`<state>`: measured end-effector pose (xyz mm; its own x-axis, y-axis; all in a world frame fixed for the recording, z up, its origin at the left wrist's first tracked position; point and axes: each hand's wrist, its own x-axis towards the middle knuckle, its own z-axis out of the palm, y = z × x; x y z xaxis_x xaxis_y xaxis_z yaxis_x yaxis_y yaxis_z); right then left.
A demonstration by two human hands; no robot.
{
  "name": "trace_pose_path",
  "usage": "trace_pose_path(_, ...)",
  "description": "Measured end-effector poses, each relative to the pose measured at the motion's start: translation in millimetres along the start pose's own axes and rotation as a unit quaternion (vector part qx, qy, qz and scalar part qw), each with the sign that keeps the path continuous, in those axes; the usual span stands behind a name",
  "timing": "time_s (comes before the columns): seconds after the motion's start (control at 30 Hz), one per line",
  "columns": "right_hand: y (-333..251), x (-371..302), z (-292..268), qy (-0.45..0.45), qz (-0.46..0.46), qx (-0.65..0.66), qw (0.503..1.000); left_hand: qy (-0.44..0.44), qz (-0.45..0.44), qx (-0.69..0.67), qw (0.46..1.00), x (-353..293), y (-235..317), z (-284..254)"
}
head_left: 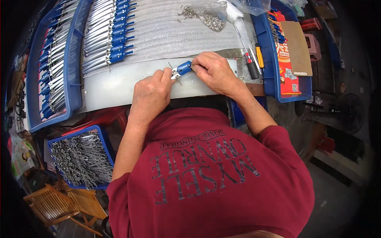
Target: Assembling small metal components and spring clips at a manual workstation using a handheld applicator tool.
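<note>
Over the near strip of the bench, a blue plastic and silver metal rod-like part (184,68) is held between my two hands. My left hand (151,95) is closed round its silver end, and most of that end is hidden in the fist. A thin metal pin sticks out crosswise beside those fingers. With thumb and fingertips, my right hand (216,73) pinches the far blue tip. Beneath lies a smooth whitish plate (111,89). Up and to the left, a row of similar blue-and-silver parts (118,39) rests on white foam sheeting (158,29).
Small screws (188,12) lie loose beside a clear bag of screws (213,20). Right of my hands are a yellow screwdriver (258,53) and a red-and-black screwdriver (251,63). Blue bins stand left (73,79) and right (270,79); a lower bin (107,148) holds metal parts.
</note>
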<state>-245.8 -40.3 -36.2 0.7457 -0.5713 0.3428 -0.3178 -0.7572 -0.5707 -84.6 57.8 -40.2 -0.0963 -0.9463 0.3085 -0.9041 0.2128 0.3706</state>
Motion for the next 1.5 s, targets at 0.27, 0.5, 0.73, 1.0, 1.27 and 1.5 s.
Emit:
trace_pose_path(0.27, -0.3, -1.0, 3.2, 0.017, -0.032, -0.024, 0.999, -0.009, -0.002, 0.023, 1.000, -0.2, 0.7, -0.8)
trace_pose_path(0.5, -2.0, -3.6, 6.5, 0.042, -0.050, -0.050, 0.997, -0.012, 0.002, 0.024, 1.000, 0.1, 0.5, -0.2)
trace_pose_path(0.73, -1.1, -4.7, 8.6, 0.044, -0.044, -0.052, 0.997, -0.009, 0.003, 0.026, 1.000, -0.5, 0.5, 0.1)
trace_pose_path(1.0, -3.2, -5.1, 9.9, 0.028, -0.051, -0.099, 0.993, -0.016, 0.006, 0.034, 0.999, -1.2, -0.7, 2.4)
trace_pose_path(1.27, -3.5, -4.4, 7.2, 0.012, -0.019, -0.098, 0.995, -0.013, 0.000, 0.020, 1.000, 0.5, 0.5, -0.2)
trace_pose_path(1.5, -2.7, -2.9, 3.4, 0.016, -0.018, -0.070, 0.997, -0.003, 0.000, -0.003, 1.000, 1.5, -0.8, -1.0)
